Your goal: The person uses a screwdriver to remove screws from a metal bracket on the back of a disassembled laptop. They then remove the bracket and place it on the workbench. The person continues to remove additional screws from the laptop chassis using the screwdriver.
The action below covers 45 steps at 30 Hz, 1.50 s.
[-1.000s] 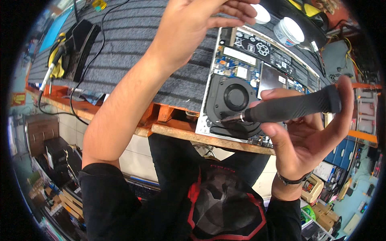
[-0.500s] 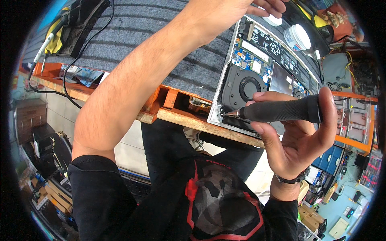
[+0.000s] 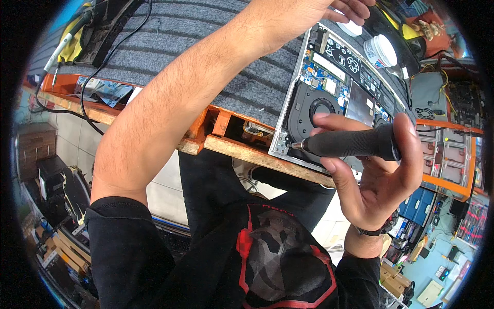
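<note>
The right hand point(image 3: 378, 175) grips the screwdriver point(image 3: 352, 142) level, tip at the laptop point(image 3: 350, 87) corner; the left hand point(image 3: 303, 13), fingers loosely spread, steadies its far edge.

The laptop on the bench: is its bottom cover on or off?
Off. The laptop shows its bare fan and circuit boards.
</note>
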### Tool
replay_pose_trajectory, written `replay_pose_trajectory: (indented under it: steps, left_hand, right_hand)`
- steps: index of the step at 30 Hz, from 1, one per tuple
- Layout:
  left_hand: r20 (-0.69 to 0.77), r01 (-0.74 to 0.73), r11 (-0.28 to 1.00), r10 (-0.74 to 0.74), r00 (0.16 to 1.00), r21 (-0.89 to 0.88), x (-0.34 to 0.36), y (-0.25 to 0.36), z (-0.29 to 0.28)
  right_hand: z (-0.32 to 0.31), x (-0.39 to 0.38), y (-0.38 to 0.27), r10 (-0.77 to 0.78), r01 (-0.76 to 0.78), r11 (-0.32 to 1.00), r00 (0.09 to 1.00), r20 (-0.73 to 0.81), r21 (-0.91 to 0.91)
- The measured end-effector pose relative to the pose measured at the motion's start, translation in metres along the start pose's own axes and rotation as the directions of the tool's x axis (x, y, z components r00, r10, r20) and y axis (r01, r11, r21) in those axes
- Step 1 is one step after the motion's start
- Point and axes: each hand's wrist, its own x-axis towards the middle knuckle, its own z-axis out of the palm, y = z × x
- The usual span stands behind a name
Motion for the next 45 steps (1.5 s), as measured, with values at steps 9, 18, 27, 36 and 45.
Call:
replay_pose_trajectory:
  steps: [9,18,27,36,45]
  left_hand:
    - [-0.014,-0.004,1.0,0.004,1.0,-0.005,0.007,-0.006,-0.005]
    - [-0.043,0.026,0.978,-0.017,0.999,0.209,0.015,0.007,-0.02]
    - [0.134,0.143,0.467,-0.51,0.849,0.873,0.017,0.046,-0.064]
    - [0.41,-0.181,0.479,-0.43,0.804,0.859,-0.013,-0.001,-0.064]
    - [0.255,-0.047,0.383,-0.514,0.819,0.923,-0.014,0.031,-0.058]
  right_hand:
    - [0.017,0.0,0.009,0.035,-0.013,0.986,0.99,-0.135,0.166]
    - [0.016,-0.002,-0.002,0.003,-0.014,0.997,0.988,-0.152,-0.072]
    - [0.016,-0.003,-0.007,-0.013,0.012,1.0,0.976,-0.216,-0.007]
    - [-0.063,0.052,-0.048,0.076,-0.005,0.964,0.964,0.255,-0.267]
    - [-0.058,0.093,-0.075,0.265,0.214,0.725,0.791,0.551,-0.655]
